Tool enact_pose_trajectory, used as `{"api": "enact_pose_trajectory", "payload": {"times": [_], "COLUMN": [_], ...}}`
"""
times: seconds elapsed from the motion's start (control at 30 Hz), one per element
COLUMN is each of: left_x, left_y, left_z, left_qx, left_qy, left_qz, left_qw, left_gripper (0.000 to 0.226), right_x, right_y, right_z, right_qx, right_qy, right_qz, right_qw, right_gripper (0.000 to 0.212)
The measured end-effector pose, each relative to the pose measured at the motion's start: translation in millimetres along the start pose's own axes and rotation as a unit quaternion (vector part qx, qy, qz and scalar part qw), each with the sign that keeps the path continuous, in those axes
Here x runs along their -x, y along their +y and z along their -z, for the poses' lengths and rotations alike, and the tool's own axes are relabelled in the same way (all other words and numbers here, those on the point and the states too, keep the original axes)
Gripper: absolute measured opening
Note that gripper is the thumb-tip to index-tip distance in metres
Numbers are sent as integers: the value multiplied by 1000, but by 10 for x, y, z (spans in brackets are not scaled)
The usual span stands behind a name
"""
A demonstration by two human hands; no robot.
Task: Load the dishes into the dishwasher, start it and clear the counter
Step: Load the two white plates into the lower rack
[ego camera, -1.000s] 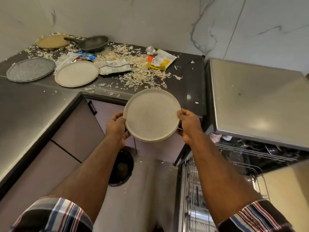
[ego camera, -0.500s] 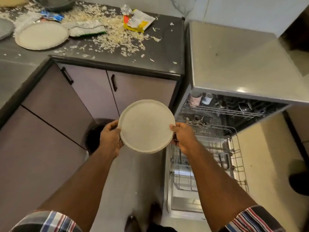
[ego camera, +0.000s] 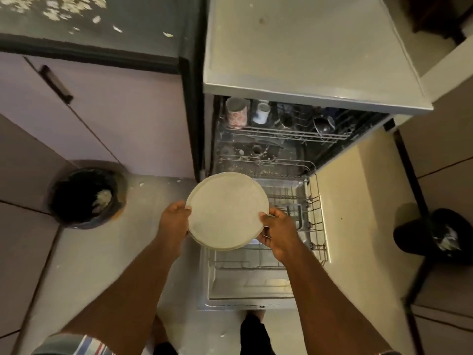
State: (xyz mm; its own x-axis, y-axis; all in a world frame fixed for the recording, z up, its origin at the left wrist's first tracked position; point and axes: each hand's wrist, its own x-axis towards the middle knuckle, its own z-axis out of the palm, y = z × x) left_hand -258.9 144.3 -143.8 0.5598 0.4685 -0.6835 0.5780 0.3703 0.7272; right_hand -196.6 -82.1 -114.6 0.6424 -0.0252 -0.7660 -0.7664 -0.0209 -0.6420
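Head view shows a round, pale plate (ego camera: 226, 210) held nearly flat in the air, face up, over the front left part of the pulled-out lower rack (ego camera: 289, 226) of the open dishwasher (ego camera: 307, 73). The left hand (ego camera: 174, 222) grips the plate's left rim, and the right hand (ego camera: 277, 230) grips its lower right rim, thumb on top and fingers curled beneath. Both hands sit on opposite edges, so neither is clearly nearer the rack, though the right one hangs directly over the wires.

The rack lies below and to the right of the plate, and its tines run away from the person toward the machine's cavity. As I judge it, the plate would have to be tipped onto its edge and lowered between those tines; flat as it is, it cannot slot in.

Above, the upper rack (ego camera: 286, 133) holds a patterned mug (ego camera: 236, 116), a white cup (ego camera: 261, 114) and darker vessels that are hard to identify in the shadow. The plate hides the rack's near left corner, so I cannot tell whether those slots are free. A dark bin (ego camera: 85, 198) stands on the floor to the left, and the scrap-strewn counter (ego camera: 102, 24) is cut off at the top.
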Motion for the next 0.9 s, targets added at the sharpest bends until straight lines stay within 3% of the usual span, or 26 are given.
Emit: {"api": "enact_pose_trajectory", "payload": {"times": [0.1, 0.23, 0.43, 0.63, 0.9], "left_x": [-28, -144, -316, -765, -1429], "left_y": [-268, -602, -899, -1089, -1203], "left_z": [-805, -1793, -2884, -3423, -3643], "left_qx": [-41, -79, -117, -161, -186], "left_qy": [-4, -39, -88, -137, -135], "left_qz": [-25, -4, -9, -34, -68], "left_qw": [999, 996, 989, 977, 971], "left_gripper": [6, 34, 37, 45, 46], "right_x": [-394, -941, -1769, -2677, -3429], "right_y": [-41, -119, -214, -298, -377], "right_z": [624, 1300, 2027, 2487, 2557], "right_qx": [-15, -38, -55, -4, 105], "right_qy": [24, 75, 151, 221, 243], "right_qz": [-3, 7, 54, 89, 133], "right_qw": [1000, 996, 985, 971, 955], "right_gripper": [17, 19, 18, 23, 27]}}
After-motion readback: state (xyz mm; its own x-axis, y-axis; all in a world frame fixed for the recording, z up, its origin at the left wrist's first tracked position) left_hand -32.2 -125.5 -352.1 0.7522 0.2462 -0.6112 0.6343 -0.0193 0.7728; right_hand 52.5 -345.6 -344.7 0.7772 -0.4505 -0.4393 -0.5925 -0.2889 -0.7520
